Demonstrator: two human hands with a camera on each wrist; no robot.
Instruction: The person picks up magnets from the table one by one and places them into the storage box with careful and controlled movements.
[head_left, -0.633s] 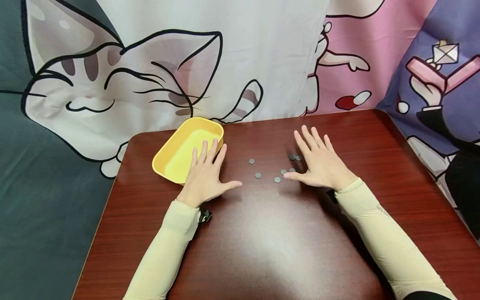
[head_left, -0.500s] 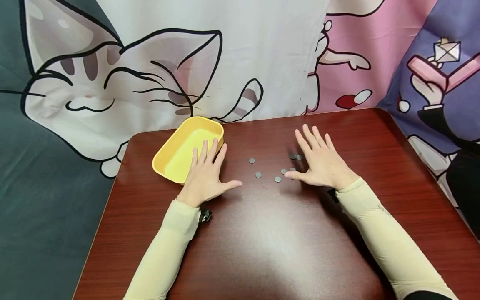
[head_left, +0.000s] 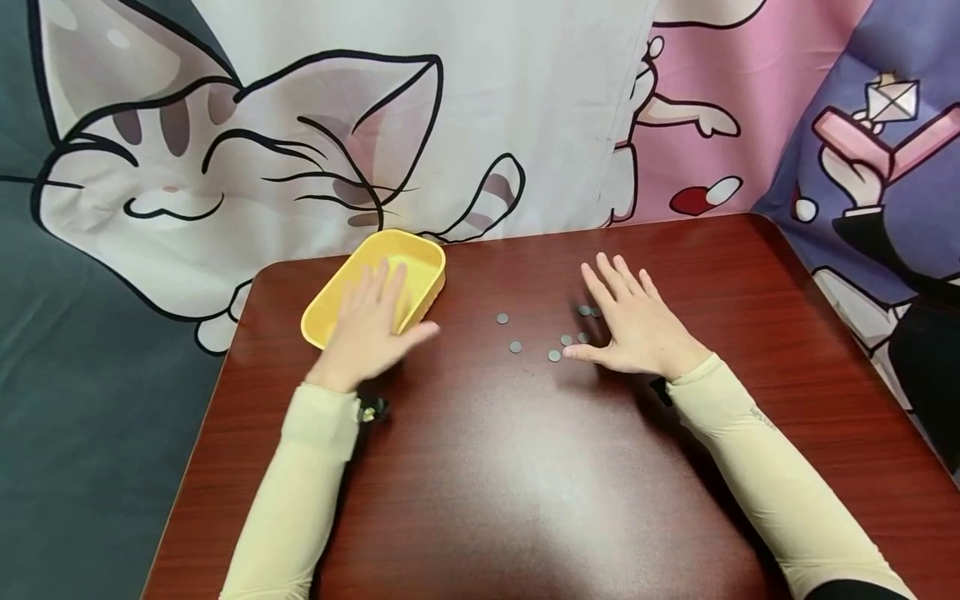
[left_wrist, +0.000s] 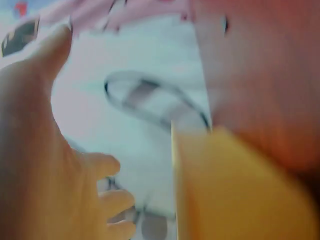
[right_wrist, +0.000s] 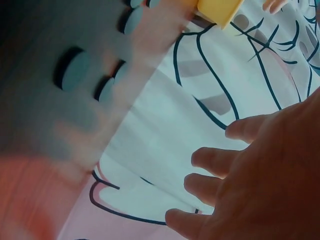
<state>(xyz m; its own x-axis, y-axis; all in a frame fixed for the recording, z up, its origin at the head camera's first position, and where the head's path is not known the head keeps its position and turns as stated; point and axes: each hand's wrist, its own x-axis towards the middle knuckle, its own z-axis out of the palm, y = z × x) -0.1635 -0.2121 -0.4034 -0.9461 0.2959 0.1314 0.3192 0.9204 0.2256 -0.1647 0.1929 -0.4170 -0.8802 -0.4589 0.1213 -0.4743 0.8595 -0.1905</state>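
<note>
My left hand [head_left: 367,329] is spread over the near part of a yellow plastic tub [head_left: 426,292], its straight fingers above the inside. Whether it touches the rim cannot be seen. In the left wrist view the tub [left_wrist: 240,190] is blurred, and the left hand [left_wrist: 45,135] holds nothing. My right hand [head_left: 637,325] hovers with spread fingers beside several small grey discs, its thumb close to one disc [head_left: 554,356]. Two discs lie farther left, one [head_left: 502,318] behind the other [head_left: 515,347]. In the right wrist view a thick-edged disc [right_wrist: 75,70] lies apart from the right hand [right_wrist: 270,175].
A dark red-brown wooden table [head_left: 540,500] carries everything. Behind it hangs a printed cloth [head_left: 540,108] with a cartoon cat, directly past the tub and the table's back edge. A black object [head_left: 930,367] stands off the right edge.
My left hand has moved left and slightly away from me, farther over the tub. My right hand has barely shifted. The discs and the tub have stayed in place.
</note>
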